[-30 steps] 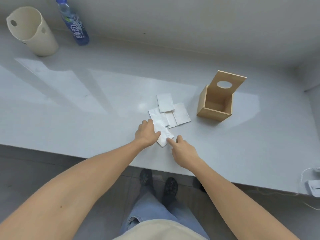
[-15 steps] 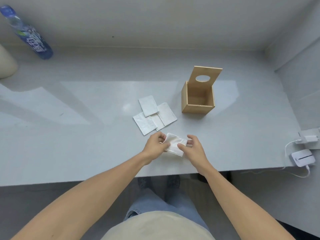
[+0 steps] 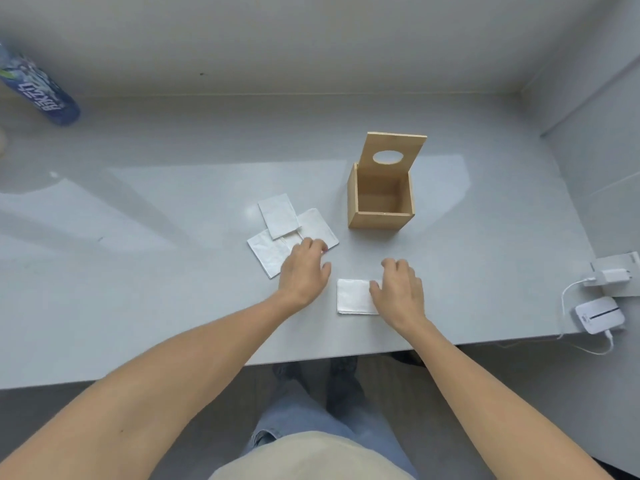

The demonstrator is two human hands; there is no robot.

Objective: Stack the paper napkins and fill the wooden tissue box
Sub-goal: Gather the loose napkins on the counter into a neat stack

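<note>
The wooden tissue box [image 3: 381, 199] stands right of the overlapping napkins [image 3: 277, 233], a lone napkin [image 3: 353, 296] nearer.

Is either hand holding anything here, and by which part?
Nothing is lifted. The right hand rests flat on the folded napkin's right end; the left hand reaches onto the loose napkins.

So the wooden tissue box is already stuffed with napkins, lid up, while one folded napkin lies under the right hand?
Not quite: the head view shows the wooden tissue box empty, lid up; the folded napkin does lie under the right hand.
</note>
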